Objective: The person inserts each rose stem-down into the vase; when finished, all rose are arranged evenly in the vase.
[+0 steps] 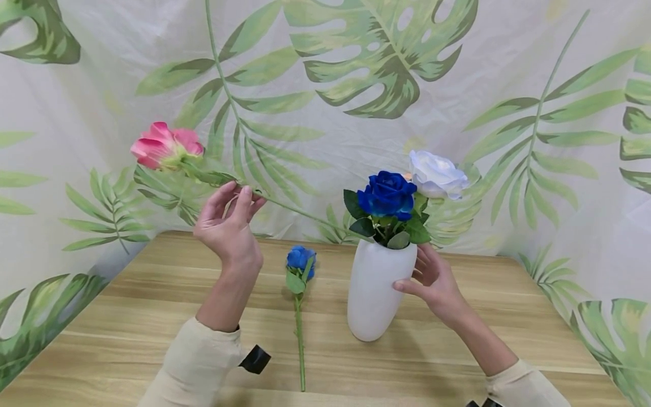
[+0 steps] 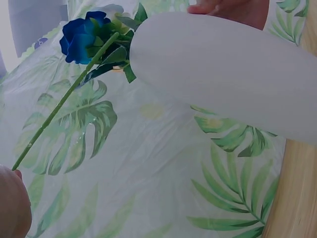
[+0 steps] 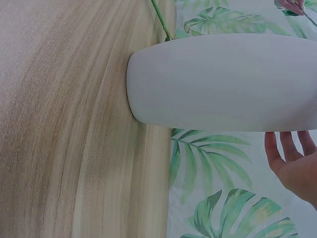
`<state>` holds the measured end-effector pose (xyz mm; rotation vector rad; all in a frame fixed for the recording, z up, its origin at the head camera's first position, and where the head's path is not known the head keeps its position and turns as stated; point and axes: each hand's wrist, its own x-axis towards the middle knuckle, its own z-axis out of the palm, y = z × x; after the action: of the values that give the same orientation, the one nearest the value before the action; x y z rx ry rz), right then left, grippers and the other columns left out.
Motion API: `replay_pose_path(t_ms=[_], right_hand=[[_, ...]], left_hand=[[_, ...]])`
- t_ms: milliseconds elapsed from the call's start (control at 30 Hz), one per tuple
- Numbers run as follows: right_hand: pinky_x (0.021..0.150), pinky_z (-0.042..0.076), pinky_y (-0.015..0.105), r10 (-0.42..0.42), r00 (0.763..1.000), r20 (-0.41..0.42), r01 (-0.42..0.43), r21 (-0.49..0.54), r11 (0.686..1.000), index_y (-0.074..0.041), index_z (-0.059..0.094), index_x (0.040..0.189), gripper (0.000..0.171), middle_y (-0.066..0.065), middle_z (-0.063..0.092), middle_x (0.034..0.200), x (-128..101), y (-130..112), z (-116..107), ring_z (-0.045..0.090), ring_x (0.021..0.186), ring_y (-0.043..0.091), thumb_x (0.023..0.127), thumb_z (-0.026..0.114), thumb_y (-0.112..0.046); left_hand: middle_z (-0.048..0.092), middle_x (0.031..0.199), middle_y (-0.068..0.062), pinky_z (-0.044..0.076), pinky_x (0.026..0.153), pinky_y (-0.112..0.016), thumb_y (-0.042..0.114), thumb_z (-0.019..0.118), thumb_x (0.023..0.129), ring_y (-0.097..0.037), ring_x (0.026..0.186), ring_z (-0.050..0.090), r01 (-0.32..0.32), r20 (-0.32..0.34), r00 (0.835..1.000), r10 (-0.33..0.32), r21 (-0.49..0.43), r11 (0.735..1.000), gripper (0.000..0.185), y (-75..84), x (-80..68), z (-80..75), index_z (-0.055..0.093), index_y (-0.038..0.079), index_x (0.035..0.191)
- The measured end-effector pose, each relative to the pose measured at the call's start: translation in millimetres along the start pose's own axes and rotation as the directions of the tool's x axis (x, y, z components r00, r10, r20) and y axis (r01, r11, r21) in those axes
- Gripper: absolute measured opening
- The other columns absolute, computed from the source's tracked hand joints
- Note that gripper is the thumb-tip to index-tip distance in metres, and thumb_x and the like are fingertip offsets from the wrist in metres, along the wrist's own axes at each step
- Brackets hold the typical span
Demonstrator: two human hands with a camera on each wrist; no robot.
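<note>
Fingers (image 1: 243,199) of the left hand (image 1: 227,229) pinched the long green stem of a pink rose (image 1: 165,146), held up and to the left of the white vase (image 1: 376,288), its stem slanting down toward the vase mouth. Inside the vase stood a blue rose (image 1: 388,194) and a white rose (image 1: 436,174) among dark leaves. At the vase's right side the right hand (image 1: 434,280) rested with fingers loosely spread. Left of the vase, a second blue rose (image 1: 301,259) lay flat on the wooden surface (image 1: 152,316). Only the head view showed the pink bloom whole and the lying rose; the left wrist view caught the stem reaching the vase mouth, and the right wrist view showed the vase base on the surface.
</note>
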<state>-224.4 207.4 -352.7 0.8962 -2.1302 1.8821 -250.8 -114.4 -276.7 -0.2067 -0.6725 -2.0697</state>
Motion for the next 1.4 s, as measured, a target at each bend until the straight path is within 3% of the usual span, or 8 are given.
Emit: replay_pose_path(t_ms=[400, 900, 1400], right_hand=[[0.102, 0.053, 0.026, 0.007, 1.0, -0.006, -0.007, -0.001, 1.0, -0.013, 0.038, 0.16, 0.083, -0.004, 0.057, 0.148, -0.4, -0.2, -0.1, 0.058, 0.129, 0.016, 0.088, 0.075, 0.007], [0.102, 0.054, 0.026, 0.0, 1.0, -0.009, 0.0, 0.006, 1.0, -0.013, 0.038, 0.16, 0.084, -0.004, 0.057, 0.148, 0.2, 1.4, -0.2, 0.059, 0.129, 0.016, 0.087, 0.075, 0.007], [0.102, 0.054, 0.027, 0.005, 1.0, -0.006, -0.005, -0.007, 1.0, -0.014, 0.036, 0.161, 0.085, -0.003, 0.056, 0.149, -0.2, 0.3, 0.0, 0.058, 0.13, 0.017, 0.088, 0.074, 0.006]], left_hand=[[0.065, 0.084, -0.016, 0.066, 0.062, -0.035, -0.025, 0.073, 0.08, -0.023, 0.061, 0.068, -0.03, 0.048, 0.998, 0.031, -0.012, 0.999, 0.02, -6.9, -6.3, 9.5, 0.072, -0.015, 0.098], [0.065, 0.084, -0.016, 0.066, 0.063, -0.035, -0.025, 0.073, 0.08, -0.022, 0.062, 0.068, 0.003, 0.076, 0.997, -0.002, -0.019, 1.0, 0.02, -12.8, -20.9, 20.2, 0.074, -0.012, 0.096], [0.067, 0.085, -0.014, 0.066, 0.067, -0.038, -0.024, 0.073, 0.08, -0.021, 0.069, 0.069, -0.052, 0.181, 0.983, 0.042, 0.051, 0.997, 0.023, -14.4, -28.1, 27.9, 0.073, -0.013, 0.099]])
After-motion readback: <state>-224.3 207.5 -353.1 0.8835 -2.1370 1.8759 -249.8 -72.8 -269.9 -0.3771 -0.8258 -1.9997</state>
